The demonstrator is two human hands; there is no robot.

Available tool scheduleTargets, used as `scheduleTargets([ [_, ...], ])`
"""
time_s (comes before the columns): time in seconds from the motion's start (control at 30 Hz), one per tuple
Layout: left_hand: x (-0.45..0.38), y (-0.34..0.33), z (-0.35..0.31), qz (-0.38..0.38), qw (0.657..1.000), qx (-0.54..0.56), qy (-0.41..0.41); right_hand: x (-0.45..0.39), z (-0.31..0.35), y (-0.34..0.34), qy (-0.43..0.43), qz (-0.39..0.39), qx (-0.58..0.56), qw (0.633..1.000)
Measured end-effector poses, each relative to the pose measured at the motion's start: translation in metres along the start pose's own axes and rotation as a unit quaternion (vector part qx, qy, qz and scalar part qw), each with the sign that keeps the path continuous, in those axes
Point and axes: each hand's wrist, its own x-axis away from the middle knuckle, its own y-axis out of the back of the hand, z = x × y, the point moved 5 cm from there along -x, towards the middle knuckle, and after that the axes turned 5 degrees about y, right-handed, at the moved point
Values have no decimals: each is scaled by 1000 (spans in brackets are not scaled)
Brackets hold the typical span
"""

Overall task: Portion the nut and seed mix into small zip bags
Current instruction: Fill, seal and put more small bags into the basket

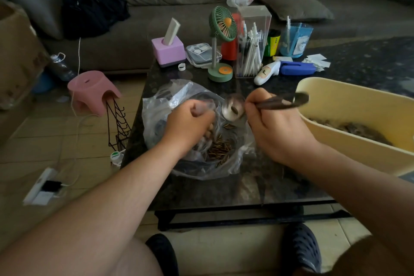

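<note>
Right now the step in hand looks like tipping a spoonful into the bag: the right hand (272,127) is curled round the dark handle of a metal spoon (233,107), whose bowl sits over the mouth of a clear plastic bag (197,132) near the middle of the table (224,188) and holds what seems to be a single seed. The left hand (190,122) is closed on the bag's upper edge, fingers curled into the plastic, apparently holding it open. Striped sunflower seeds (218,149) and a few paler nuts lie inside the bag, toward the table's near edge. The stock of mix (349,129) sits in a yellow tub (349,96) at the table's right edge, just beside the right hand. My guess is that the next move calls for swinging the spoon back to the tub for another scoop while the left hand keeps the bag's mouth wide (the plastic is limp and will likely fold shut if let go). Whether this bag has a zip I cannot tell. Along the far edge stand a green desk fan (221,36), a clear box of pens (252,42), a pink tissue box (168,50) and a blue stapler (296,67); none sits between bag and tub, so the spoon's path looks free.
</note>
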Motion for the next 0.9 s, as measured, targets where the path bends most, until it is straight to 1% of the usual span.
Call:
scheduleTargets([
  [0.07, -2, 4, -1, -2, 999, 30, 16, 0, -2, -5, -29, 41, -14, 999],
  [0.1, -3, 4, -2, 8, 999, 36, 21, 0, -3, -8, -36, 68, -20, 997],
  [0.17, -1, 0, -2, 43, 998, 38, 22, 2, -4, -15, -44, 119, -28, 992],
  [0.27, 6, -8, 5, 122, 991, -19, 48, 6, -10, -25, -33, 167, -4, 985],
  [0.37, 10, -7, 16, 140, 984, -72, 90, 8, -13, -30, -15, 186, 7, 982],
  [0.53, 15, -5, 29, 168, 969, -111, 143, 11, -13, -33, 1, 197, 28, 980],
  [0.6, 17, -7, 33, 163, 970, -105, 147, 12, -13, -34, 0, 199, 31, 979],
  [0.67, 17, -8, 36, 139, 976, -107, 132, 12, -12, -34, -7, 198, 28, 980],
  [0.77, 15, -9, 37, 103, 980, -133, 108, 13, -12, -34, -31, 193, 13, 981],
  [0.9, 13, -12, 35, 86, 979, -155, 103, 15, -14, -34, -61, 181, -17, 981],
])
